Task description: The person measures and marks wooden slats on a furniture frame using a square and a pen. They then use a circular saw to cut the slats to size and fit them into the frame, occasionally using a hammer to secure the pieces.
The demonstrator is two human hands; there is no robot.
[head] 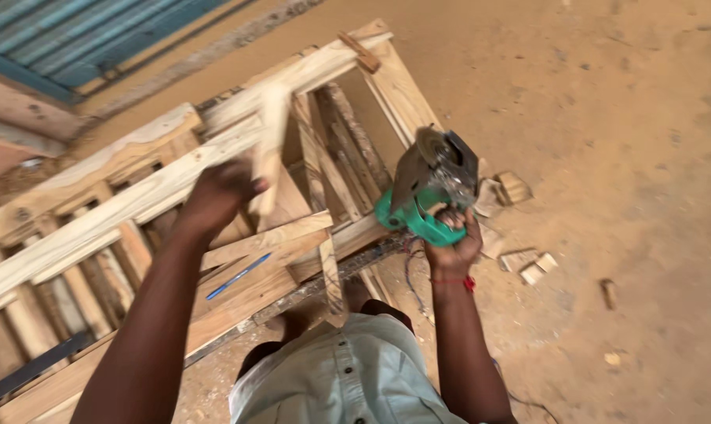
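Wood piece (271, 149): raised in the left hand (218, 196), fingers wrapped round it, above the timber frame (96, 212).
Angle grinder (430, 192): right hand (452, 243) fingers closed on its green body, disc held away from the body.

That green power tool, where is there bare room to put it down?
The sandy floor right of the wooden frame lies open, past the offcut blocks. It is crowded on the frame: slats, a blue pen, and the left hand holding a wood piece. The right hand grips the green tool.
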